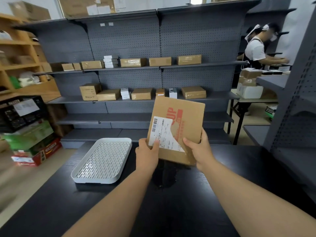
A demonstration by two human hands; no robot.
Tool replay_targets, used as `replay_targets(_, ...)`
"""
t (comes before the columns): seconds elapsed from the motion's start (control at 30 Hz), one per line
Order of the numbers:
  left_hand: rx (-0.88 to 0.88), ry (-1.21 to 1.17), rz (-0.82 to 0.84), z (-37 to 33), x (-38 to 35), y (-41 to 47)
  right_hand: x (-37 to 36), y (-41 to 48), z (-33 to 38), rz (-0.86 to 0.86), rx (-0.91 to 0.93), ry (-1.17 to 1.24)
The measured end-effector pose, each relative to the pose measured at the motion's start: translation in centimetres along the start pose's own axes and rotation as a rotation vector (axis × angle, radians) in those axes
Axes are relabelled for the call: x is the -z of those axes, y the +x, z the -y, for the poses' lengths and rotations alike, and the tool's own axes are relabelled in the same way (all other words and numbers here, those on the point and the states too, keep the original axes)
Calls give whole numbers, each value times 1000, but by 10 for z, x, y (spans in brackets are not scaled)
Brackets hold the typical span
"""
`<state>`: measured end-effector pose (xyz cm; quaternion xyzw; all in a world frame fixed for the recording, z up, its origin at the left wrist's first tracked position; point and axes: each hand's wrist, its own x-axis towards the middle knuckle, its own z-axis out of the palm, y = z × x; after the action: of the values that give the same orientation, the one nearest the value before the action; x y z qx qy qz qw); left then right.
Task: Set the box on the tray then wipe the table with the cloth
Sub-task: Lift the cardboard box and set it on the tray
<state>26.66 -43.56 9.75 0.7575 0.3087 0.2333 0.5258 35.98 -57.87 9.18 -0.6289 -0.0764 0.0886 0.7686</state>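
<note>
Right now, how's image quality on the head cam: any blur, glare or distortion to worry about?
Head view: the centre is sharp, the box and its label crisp; head view: the stacked cartons at the left edge smear with motion blur; head view: wide-angle distortion bends the shelving toward the frame edges; head view: a glare patch sits at the near end of the tray.

Both hands, left [147, 152] and right [198, 148], hold the box [181, 124] above the table [222, 168], beside the tray [102, 159].
</note>
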Motion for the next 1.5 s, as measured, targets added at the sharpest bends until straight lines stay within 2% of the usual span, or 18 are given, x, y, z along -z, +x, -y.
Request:
replay_targets(0.1,9,8,5,-1,6,3,-6,0,-5,62,-52,-46)
replay_targets(0.27,44,377,78,-4,29,18,-14,1,-10,97,-132,-130)
replay_targets(0.37,55,487,98,-5,44,30,-27,6,-13,131,-154,-193)
replay_targets(0.73,100,339,24,37,129,119,-148,28,-34,168,-190,-288)
replay_targets(1.07,104,318,108,99,216,240,-285,55,-78,101,-255,-345)
replay_targets(1.23,141,356,168,130,239,285,-325,70,-105,74,-299,-401)
replay_targets(1.5,215,320,171,168,253,316,-362,84,-129,82,-352,-546)
